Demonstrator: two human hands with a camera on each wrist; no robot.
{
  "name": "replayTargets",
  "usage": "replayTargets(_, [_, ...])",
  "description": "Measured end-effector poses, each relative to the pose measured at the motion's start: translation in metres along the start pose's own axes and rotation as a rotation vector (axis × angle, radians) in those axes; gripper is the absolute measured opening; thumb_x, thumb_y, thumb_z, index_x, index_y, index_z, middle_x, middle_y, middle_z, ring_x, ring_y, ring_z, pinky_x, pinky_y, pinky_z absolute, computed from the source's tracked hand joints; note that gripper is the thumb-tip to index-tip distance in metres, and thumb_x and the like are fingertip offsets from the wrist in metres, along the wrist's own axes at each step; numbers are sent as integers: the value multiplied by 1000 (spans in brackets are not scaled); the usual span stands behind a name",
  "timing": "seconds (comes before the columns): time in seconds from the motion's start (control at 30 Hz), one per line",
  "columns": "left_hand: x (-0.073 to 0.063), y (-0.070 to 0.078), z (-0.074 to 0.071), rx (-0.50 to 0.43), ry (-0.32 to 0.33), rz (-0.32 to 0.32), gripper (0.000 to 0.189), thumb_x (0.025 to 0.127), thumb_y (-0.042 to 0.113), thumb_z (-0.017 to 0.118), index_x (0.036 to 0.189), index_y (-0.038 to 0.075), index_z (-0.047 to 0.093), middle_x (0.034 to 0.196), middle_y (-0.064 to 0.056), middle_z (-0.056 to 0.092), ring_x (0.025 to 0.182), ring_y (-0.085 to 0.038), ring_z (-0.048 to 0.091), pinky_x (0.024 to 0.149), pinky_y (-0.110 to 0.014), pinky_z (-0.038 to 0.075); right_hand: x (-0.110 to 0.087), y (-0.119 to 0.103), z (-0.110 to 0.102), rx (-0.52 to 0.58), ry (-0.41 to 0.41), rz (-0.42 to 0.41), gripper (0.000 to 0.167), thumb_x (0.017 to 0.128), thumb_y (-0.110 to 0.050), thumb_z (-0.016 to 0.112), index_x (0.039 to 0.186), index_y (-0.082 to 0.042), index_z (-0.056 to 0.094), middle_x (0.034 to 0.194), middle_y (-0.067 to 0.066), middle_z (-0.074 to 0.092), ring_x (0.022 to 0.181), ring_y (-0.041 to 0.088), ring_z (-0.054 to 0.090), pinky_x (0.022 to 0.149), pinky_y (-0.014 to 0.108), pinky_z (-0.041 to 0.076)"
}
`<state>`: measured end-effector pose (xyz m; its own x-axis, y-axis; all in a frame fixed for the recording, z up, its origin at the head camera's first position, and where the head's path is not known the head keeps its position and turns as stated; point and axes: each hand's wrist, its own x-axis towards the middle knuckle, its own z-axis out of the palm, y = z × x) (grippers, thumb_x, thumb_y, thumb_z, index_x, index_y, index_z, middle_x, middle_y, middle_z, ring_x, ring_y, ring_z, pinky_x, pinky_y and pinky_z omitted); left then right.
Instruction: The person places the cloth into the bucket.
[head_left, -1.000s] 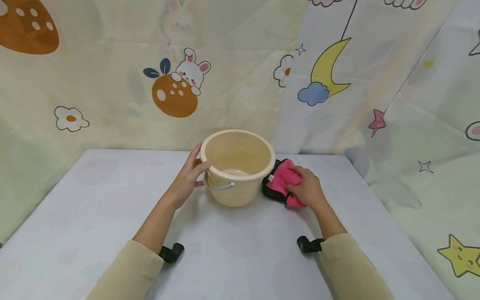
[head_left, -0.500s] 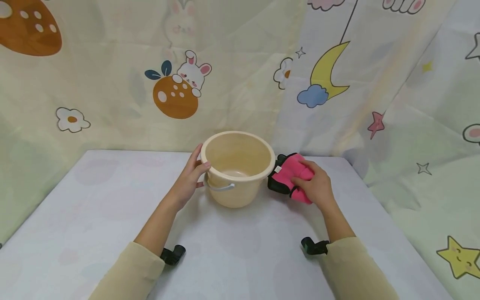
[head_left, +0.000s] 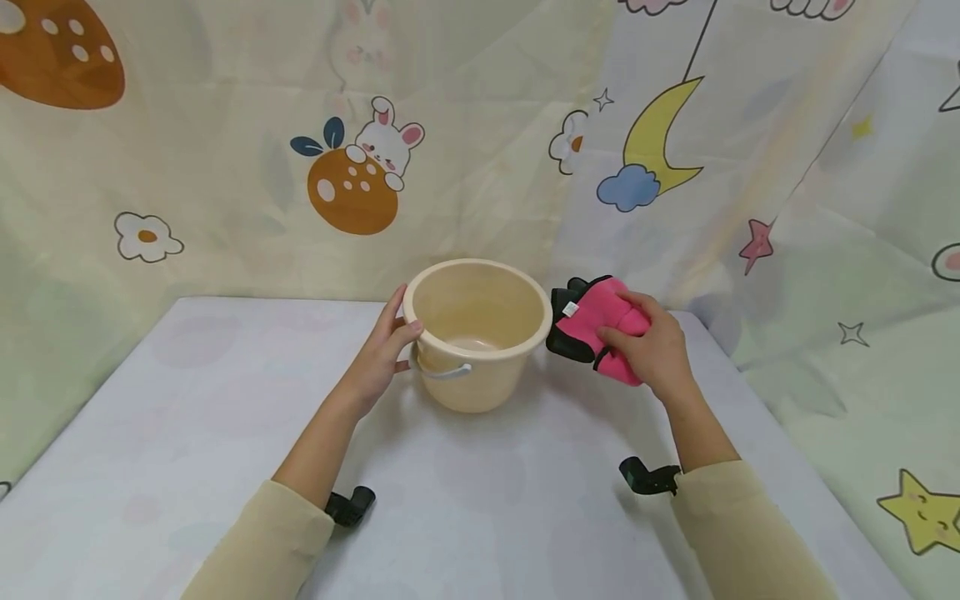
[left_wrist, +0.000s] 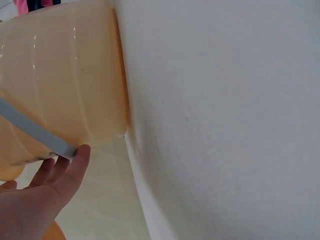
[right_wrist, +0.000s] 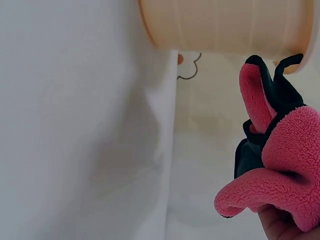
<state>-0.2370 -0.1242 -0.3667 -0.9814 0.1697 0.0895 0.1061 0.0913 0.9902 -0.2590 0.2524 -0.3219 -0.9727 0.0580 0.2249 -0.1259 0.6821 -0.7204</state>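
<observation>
The pink-and-dark cloth (head_left: 588,315) has risen and drifted rightward since the earlier frame, pinched by your right hand (head_left: 662,350). Past your fingertips, its loose dark edge sits right beside the bucket (head_left: 480,387); swinging inward low could snag the rim. Your left hand (head_left: 377,354) rests spread against the opposite side; too light a touch might let it tip.

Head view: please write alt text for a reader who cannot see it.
A person's right hand holds a pink and black cloth above a white table, beside a cream bucket; the left hand touches the bucket's other side.
</observation>
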Motion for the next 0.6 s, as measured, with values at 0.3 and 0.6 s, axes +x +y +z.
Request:
replayTargets(0.3, [0,0,1,-23,-11,7,73,104,43,44,165,41,5,162,-15,32,148,-36,35,108,-67,41,1,-17,-12,38,37,8,74,94,-31,75,158,-23,40,140,22,48,126,40,46,81,42,57])
replayTargets(0.6, [0,0,1,-54,-22,0,73,104,42,46,165,42,5,162,-15,31,149,-36,33,105,-69,43,2,-34,-24,92,75,27,78,92,-31,78,159,-29,39,145,17,46,131,36,43,79,31,54])
